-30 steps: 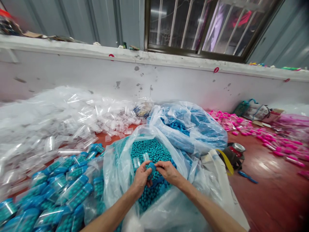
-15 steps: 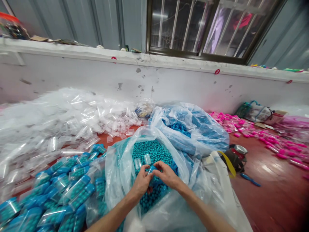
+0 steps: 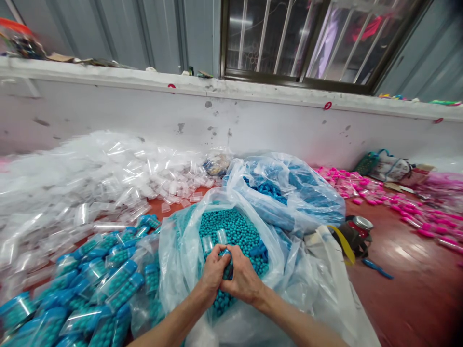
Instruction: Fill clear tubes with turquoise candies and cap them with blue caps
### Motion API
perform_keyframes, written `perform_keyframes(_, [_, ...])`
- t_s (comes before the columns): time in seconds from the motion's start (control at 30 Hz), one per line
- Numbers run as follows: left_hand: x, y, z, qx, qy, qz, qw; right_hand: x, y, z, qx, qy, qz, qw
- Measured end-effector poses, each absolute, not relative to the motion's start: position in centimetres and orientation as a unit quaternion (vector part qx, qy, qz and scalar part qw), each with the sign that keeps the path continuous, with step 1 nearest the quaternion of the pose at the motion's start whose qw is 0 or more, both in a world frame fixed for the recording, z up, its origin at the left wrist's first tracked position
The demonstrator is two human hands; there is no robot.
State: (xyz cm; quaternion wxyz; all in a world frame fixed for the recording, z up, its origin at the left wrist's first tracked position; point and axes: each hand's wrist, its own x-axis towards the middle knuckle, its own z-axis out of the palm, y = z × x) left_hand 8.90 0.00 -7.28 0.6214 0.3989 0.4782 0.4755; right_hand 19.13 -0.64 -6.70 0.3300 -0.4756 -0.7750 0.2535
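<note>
Around the bead bag [image 3: 181, 250], filled packets [image 3: 108, 284].

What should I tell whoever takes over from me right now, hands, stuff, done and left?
Left hand and right hand: pressed together over the open bag of teal beads, closed on a small blue-capped tube.
Two empty clear tubes stand in the beads just beyond the hands.
Done: pile of filled tubes lies left of the bag.
Left: the heap of empty clear tubes farther left, and the bag is full of beads. A second bag of blue parts sits behind.
</note>
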Motion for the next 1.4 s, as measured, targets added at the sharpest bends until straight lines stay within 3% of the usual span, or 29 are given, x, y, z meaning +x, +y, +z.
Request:
perform_keyframes(0.2, [8.4,0.8,-7.8,0.491,0.499,0.445,0.559,19.4,-0.7,-7.0,-0.463,-0.742,0.321,0.363])
perform_keyframes(0.4, [7.6,0.8,-6.7,0.515,0.461,0.445,0.57,19.8,-0.1,-7.8,-0.452,-0.724,0.385,0.35])
perform_keyframes(0.63, [5.9,0.2,-5.5,0.56,0.514,0.412,0.502,20.4,-0.5,-6.1,-0.456,-0.788,0.333,0.244])
perform_keyframes(0.7, [2.8,0.1,-3.8,0.59,0.57,0.393,0.415,21.6,-0.1,-5.5,-0.466,-0.803,0.305,0.211])
perform_keyframes(0.9, [-7.4,-0.6,0.6,0.592,0.763,0.252,-0.065,25.3,1.8,-4.7,-0.563,-0.804,0.176,0.075])
perform_keyframes(0.97, [-7.2,-0.8,0.8,0.574,0.768,0.249,-0.135,25.0,1.9,-4.6,-0.56,-0.814,0.147,0.044])
perform_keyframes(1.07, [-2.9,-0.5,0.4,0.645,0.724,0.244,-0.01,23.3,1.6,-5.2,-0.491,-0.863,0.123,-0.005])
perform_keyframes(1.17, [2.7,1.1,-0.6,0.702,0.68,0.149,0.149,21.6,1.3,-6.5,-0.443,-0.89,0.09,-0.062])
perform_keyframes(1.4, [7.8,6.6,-3.8,0.684,0.703,0.09,0.175,23.1,2.5,-7.9,-0.522,-0.849,0.045,-0.062])
